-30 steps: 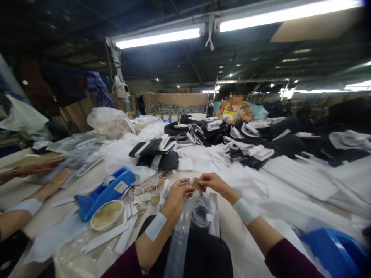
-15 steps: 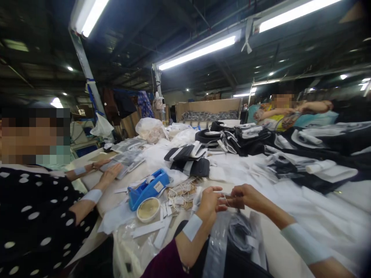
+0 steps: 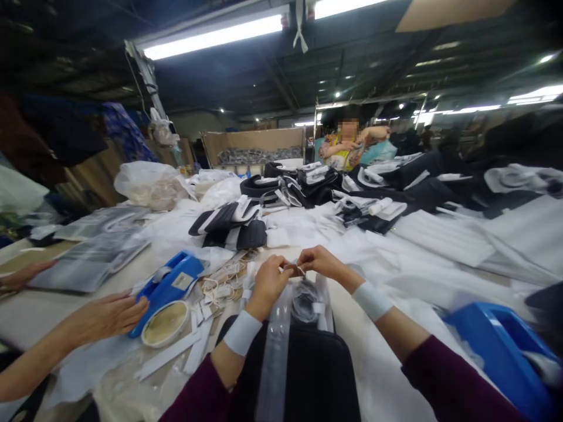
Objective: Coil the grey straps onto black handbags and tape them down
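1 small brown piece (image 3: 295, 270), likely a tag, sits between left hand (image 3: 268, 285) and right hand (image 3: 320, 262); both pinch it by fingertips. Black case (image 3: 319, 372) lies below, clear coil (image 3: 304, 303) at its far end. Blue tape dispenser (image 3: 169, 288) at left, beside co-worker's hand (image 3: 109, 316).

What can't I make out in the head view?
Head view:
Brown tag: any print, too small and partly covered by the left hand.
Black case: near end, cut off by the bottom edge.
Label on left blue dispenser: writing too small.
Co-worker's near arm: cut off by left edge.
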